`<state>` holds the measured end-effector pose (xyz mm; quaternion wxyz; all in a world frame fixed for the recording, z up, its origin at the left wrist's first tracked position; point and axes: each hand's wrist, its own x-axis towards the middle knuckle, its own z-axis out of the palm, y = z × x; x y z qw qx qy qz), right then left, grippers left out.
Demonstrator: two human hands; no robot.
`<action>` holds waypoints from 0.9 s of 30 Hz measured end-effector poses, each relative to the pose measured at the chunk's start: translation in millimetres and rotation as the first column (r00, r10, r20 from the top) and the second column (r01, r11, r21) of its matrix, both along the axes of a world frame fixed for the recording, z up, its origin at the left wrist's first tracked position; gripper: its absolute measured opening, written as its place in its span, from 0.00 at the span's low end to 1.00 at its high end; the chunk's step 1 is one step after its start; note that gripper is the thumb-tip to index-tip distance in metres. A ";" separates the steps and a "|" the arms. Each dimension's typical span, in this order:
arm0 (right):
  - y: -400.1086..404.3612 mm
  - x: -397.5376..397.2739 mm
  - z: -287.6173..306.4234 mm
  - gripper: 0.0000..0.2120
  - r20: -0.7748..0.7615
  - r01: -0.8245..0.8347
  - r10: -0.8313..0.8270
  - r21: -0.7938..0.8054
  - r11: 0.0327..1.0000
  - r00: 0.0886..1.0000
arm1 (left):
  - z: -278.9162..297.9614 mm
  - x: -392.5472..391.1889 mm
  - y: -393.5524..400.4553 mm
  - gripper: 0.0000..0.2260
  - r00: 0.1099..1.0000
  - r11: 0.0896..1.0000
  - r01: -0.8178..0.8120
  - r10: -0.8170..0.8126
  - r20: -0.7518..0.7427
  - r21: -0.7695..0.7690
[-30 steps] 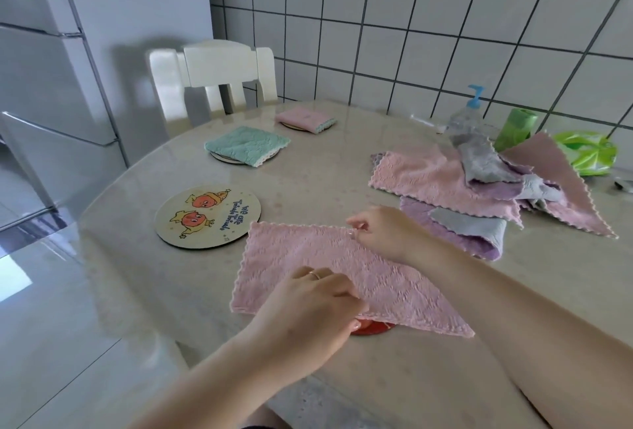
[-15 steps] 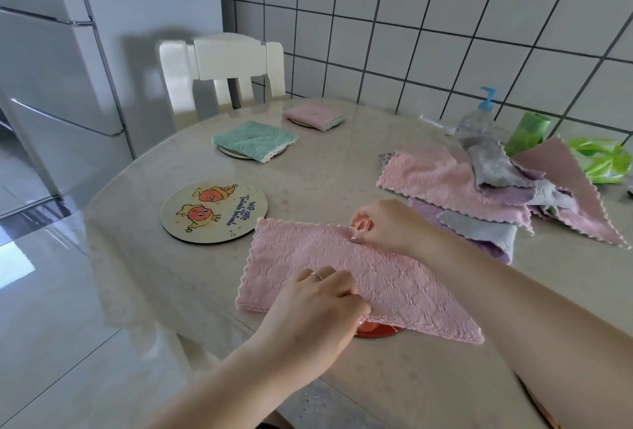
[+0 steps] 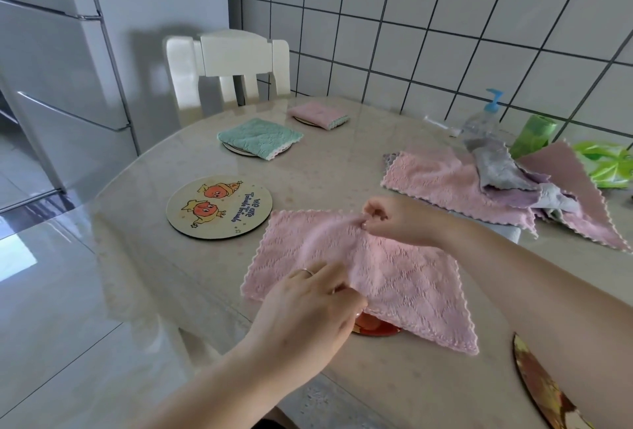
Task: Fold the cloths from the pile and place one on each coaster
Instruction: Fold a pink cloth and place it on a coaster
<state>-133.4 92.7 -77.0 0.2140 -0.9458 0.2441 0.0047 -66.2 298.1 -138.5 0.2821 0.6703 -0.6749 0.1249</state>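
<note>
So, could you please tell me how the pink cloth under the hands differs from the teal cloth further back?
The pink textured cloth lies opened out; the teal textured cloth is folded into a compact square. The pink cloth is pinched by the left hand and right hand; nothing touches the teal one. The teal cloth sits on a round coaster; the pink one mostly covers a red coaster. Both have scalloped edges.

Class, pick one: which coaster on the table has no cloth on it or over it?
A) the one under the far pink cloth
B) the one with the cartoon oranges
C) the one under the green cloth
B: the cartoon-orange coaster lies bare, while the green cloth and the far pink cloth each sit folded on a coaster.
</note>
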 end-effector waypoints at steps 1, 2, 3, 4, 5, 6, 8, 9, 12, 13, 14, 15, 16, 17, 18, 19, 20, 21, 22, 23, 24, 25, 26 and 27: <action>-1.7 -4.7 3.5 0.01 0.060 0.009 -0.013 0.077 0.997 0.998 | 0.9 1.5 3.9 0.05 0.998 1.000 -0.004 0.003 -0.055 -0.014; -3.6 -9.2 7.5 0.03 0.123 0.017 -0.038 0.169 0.986 0.992 | 1.6 3.1 8.2 0.05 0.991 1.000 -0.014 0.011 -0.131 -0.022; -4.2 -14.2 12.7 0.04 0.176 0.018 -0.066 0.257 0.966 0.982 | 3.3 3.6 12.8 0.06 0.974 0.999 -0.029 0.021 -0.224 -0.032; -4.2 -18.9 18.4 0.05 0.218 0.011 -0.088 0.332 0.943 0.972 | 5.9 3.0 17.0 0.07 0.944 0.998 -0.046 0.028 -0.330 -0.044; -4.0 -23.9 23.6 0.06 0.249 -0.009 -0.097 0.393 0.920 0.964 | 8.1 1.3 20.1 0.07 0.897 0.997 -0.058 0.027 -0.442 -0.057; -3.8 -28.7 28.4 0.08 0.269 -0.032 -0.098 0.440 0.897 0.958 | 10.2 -1.4 21.3 0.08 0.832 0.995 -0.065 0.015 -0.555 -0.070; -0.4 -37.9 37.6 0.14 0.273 -0.057 -0.094 0.497 0.866 0.957 | 13.4 -6.0 18.7 0.10 0.632 0.993 -0.088 -0.009 -0.775 -0.083; 2.4 -41.6 41.5 0.17 0.267 -0.067 -0.087 0.521 0.851 0.960 | 15.7 -7.4 16.6 0.11 0.498 0.991 -0.111 -0.015 -0.867 -0.081; 5.8 -51.8 45.7 0.21 0.270 -0.075 -0.086 0.537 0.840 0.959 | 23.4 -9.6 7.2 0.08 0.084 0.990 -0.122 -0.057 -0.995 -0.067; 7.8 -53.9 46.8 0.21 0.274 -0.068 -0.094 0.529 0.846 0.957 | 26.8 -10.1 4.4 0.07 0.017 0.992 -0.110 -0.057 -0.998 -0.059; 9.6 -55.1 46.7 0.20 0.287 -0.062 -0.107 0.522 0.851 0.952 | 28.9 -9.0 1.2 0.06 0.012 0.993 -0.108 -0.047 -0.999 -0.048; 11.3 -57.1 45.5 0.20 0.308 -0.054 -0.122 0.507 0.860 0.944 | 30.8 -6.8 -2.5 0.05 0.040 0.993 -0.113 -0.042 -0.998 -0.046; 11.2 -59.1 43.4 0.20 0.332 -0.049 -0.135 0.493 0.869 0.934 | 33.5 -3.7 -6.4 0.06 0.078 0.993 -0.107 -0.044 -0.996 -0.052; 10.3 -62.1 39.9 0.23 0.359 -0.038 -0.161 0.488 0.872 0.920 | 36.4 1.0 -10.3 0.10 0.102 0.995 -0.084 -0.049 -0.994 -0.058; 11.3 -65.1 37.0 0.25 0.388 -0.028 -0.203 0.515 0.857 0.899 | 40.6 6.8 -14.0 0.12 0.102 0.997 -0.049 -0.054 -0.993 -0.059; 12.1 -67.9 32.4 0.26 0.407 -0.017 -0.260 0.564 0.826 0.876 | 45.3 12.5 -17.4 0.14 0.082 0.999 -0.006 -0.048 -0.995 -0.048; 13.0 -70.5 25.6 0.26 0.409 -0.006 -0.309 0.610 0.792 0.859 | 48.6 18.7 -20.6 0.16 0.054 0.999 0.046 -0.022 -0.998 -0.020; 14.4 -72.8 17.5 0.26 0.383 0.017 -0.335 0.636 0.771 0.861 | 51.0 24.1 -23.2 0.17 0.034 0.994 0.103 0.028 -0.999 0.031; 16.3 -75.3 7.7 0.25 0.332 0.058 -0.347 0.644 0.763 0.877 | 51.2 28.3 -25.3 0.18 0.031 0.981 0.162 0.101 -0.994 0.105; 19.8 -77.6 -1.0 0.24 0.276 0.096 -0.355 0.653 0.751 0.893 | 50.0 31.0 -26.4 0.17 0.050 0.957 0.222 0.178 -0.983 0.185; 23.8 -79.1 -8.0 0.23 0.232 0.127 -0.370 0.671 0.731 0.900 | 47.1 32.6 -26.7 0.18 0.090 0.927 0.270 0.247 -0.965 0.262; 27.9 -80.6 -13.9 0.22 0.194 0.149 -0.379 0.689 0.709 0.905 | 44.0 33.3 -26.0 0.19 0.130 0.899 0.293 0.298 -0.945 0.324; 30.8 -82.2 -18.9 0.24 0.166 0.167 -0.387 0.702 0.693 0.907 | 40.7 33.6 -24.8 0.20 0.158 0.885 0.298 0.323 -0.933 0.357; 32.6 -84.1 -22.3 0.26 0.145 0.187 -0.398 0.707 0.682 0.906 | 37.8 34.3 -23.5 0.21 0.172 0.883 0.292 0.329 -0.929 0.367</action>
